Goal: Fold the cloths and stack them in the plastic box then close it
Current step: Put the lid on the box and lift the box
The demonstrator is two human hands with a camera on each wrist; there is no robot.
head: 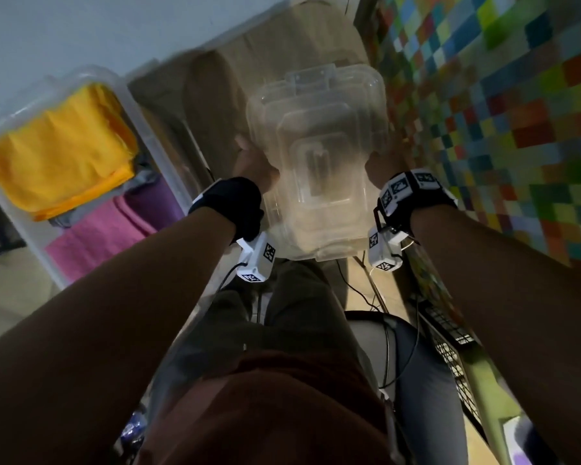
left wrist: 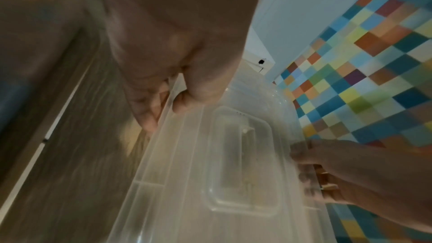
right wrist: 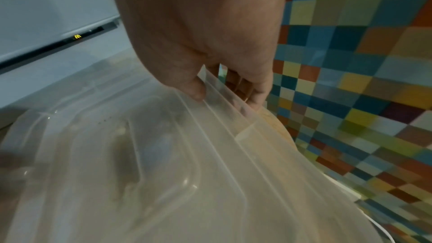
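Clear plastic lid held in air at centre, in front of person, gripped on both long edges. Left hand grips left edge: thumb on top, fingers curled under rim. Right hand grips right edge likewise. Plastic box at left, open, apart from lid. Inside box: yellow cloth folded on top, pink cloth and purple cloth nearer. Multicoloured checkered surface at right.
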